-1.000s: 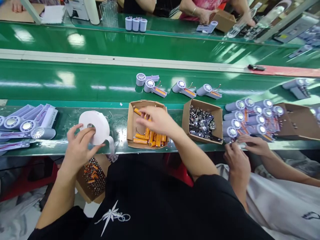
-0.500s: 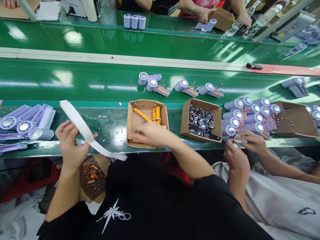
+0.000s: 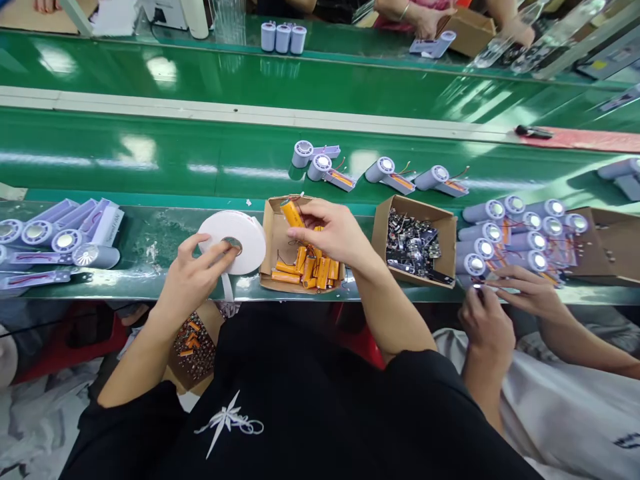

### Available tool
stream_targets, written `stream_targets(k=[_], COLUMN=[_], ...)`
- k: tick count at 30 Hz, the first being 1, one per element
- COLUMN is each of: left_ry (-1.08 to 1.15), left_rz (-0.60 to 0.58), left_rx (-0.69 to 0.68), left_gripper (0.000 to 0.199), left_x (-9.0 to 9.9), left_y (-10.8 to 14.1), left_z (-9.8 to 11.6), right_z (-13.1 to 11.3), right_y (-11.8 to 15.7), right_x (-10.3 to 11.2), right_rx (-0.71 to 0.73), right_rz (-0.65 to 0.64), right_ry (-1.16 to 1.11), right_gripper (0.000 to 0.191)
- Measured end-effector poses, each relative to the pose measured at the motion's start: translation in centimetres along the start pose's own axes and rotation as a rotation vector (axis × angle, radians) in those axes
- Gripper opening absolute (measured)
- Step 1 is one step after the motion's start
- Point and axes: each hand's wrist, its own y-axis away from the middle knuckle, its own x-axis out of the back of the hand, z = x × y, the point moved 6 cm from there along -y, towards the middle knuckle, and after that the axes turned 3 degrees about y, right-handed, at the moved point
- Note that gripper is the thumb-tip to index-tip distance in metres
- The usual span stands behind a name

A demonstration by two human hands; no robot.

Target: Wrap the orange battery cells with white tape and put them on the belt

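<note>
My left hand (image 3: 203,267) has its fingers on the middle of a white tape roll (image 3: 250,243), which lies flat near the bench's front edge with a loose strip hanging down. Between the fingers and thumb of my right hand (image 3: 327,227) is an orange battery (image 3: 291,213), raised over a cardboard box (image 3: 273,227). Several more orange batteries (image 3: 320,267) with thin wires lie in that box.
A box of small dark parts (image 3: 413,243) stands to the right. Purple fans lie at the left (image 3: 37,233), on the green belt (image 3: 200,153) and at the right (image 3: 530,230). A co-worker's hands (image 3: 490,313) work there. Below sits another box (image 3: 195,353).
The tape roll has gone from upright in my left hand to flat on the bench. My right hand has risen from the box with a battery. The view has shifted slightly.
</note>
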Motion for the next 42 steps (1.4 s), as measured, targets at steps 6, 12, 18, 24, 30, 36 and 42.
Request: stream_targets(k=[6,12,18,24,30,36,42], left_ry=[0.111,0.242,0.177,0.127,0.161,0.062,0.149], left_rz=[-0.041,-0.116,-0.019,-0.141,-0.297,-0.045,-0.14], left_rx=[-0.024,0.038,0.141,0.034,-0.027,0.072,0.147], left_gripper=[0.054,0.06,0.059,0.055,0.051,0.046,0.053], left_x=[0.2,1.3,1.4,2.2,2.4,0.7,-0.7], left_y=[-1.6,-2.5,-1.7,-1.9,-3.4,-2.2,4.3], left_z=[0.5,0.5,2.1,2.5,2.2,6.0,5.2], right_z=[-1.3,-0.3,0.7,-0.2,0.2,1.2,4.6], right_y=[2.6,2.5,4.3,3.7,3.1,6.0,5.7], right_x=[-2.7,-3.8,-6.2,-4.4,-3.0,-7.4,0.4], right_rx=[-0.03,-0.201,-0.285,-0.251,-0.293,-0.351,-0.24], right_rz=[0.0,-0.151,0.329,-0.075,-0.096,0.526,0.735], right_ry=[-0.094,-0.607,-0.829,-0.788,-0.662,-0.907,-0.768], right_gripper=[0.049,0.054,0.068,0.054,0.039,0.068,0.056])
